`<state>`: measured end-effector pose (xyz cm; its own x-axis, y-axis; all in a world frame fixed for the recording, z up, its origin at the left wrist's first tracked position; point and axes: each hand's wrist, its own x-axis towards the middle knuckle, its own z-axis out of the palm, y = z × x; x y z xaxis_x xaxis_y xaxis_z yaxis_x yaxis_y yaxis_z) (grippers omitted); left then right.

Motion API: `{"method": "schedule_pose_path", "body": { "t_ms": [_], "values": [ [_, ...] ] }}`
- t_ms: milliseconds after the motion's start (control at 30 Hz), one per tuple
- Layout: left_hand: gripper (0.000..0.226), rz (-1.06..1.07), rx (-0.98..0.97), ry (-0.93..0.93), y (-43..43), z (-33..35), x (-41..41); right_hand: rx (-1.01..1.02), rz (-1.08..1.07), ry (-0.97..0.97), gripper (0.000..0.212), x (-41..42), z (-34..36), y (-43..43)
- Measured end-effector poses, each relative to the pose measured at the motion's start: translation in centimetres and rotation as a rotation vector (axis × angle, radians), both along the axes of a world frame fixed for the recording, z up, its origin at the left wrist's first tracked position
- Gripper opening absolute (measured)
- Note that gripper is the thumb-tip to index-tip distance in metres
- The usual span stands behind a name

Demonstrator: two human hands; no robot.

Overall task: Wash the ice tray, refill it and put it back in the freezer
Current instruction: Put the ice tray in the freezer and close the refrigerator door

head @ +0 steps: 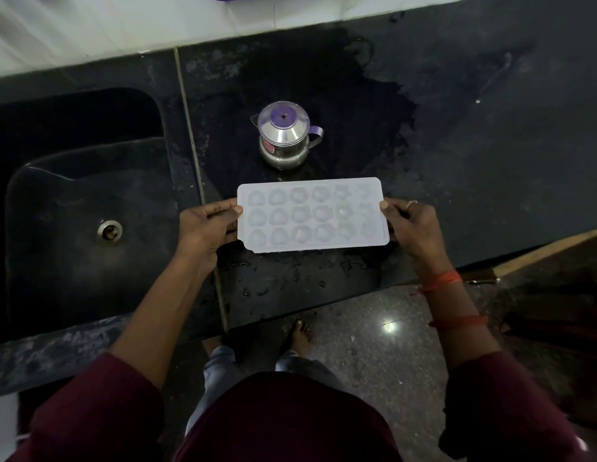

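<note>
A white ice tray (312, 215) with several round cups is held level just above the dark wet counter (473, 145), its cups facing up. My left hand (207, 225) grips its left short edge, thumb on top. My right hand (410, 225), with a ring on one finger, grips the right short edge the same way. Whether the cups hold water I cannot tell.
A small steel jug (284, 136) with a clear purple-knobbed lid stands right behind the tray. A black sink (80, 208) with a metal drain lies to the left. Water drops dot the counter's front edge. White tiled wall (124, 25) at the back.
</note>
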<state>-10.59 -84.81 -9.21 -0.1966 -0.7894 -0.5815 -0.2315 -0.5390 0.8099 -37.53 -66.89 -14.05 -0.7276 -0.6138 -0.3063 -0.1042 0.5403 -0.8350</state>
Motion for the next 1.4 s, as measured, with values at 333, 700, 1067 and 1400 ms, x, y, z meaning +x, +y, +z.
{"method": "schedule_pose_path", "body": {
  "t_ms": [333,700,1067,1400],
  "values": [
    [0.014,-0.070,0.002,-0.010,1.2,0.8,-2.0,-0.028,-0.061,0.032,0.055,-0.7,0.8,4.2],
    [0.017,-0.269,0.009,0.008,1.5,1.5,-5.2,-0.103,-0.278,-0.010,0.046,1.7,2.0,9.9],
    [0.011,-0.594,0.048,0.053,2.8,2.5,-9.5,-0.145,-0.657,-0.039,0.020,8.3,4.1,15.9],
    [0.012,-0.869,0.048,0.071,7.4,2.4,-12.5,-0.157,-0.973,-0.047,0.019,14.2,4.8,21.7]
  ]
}}
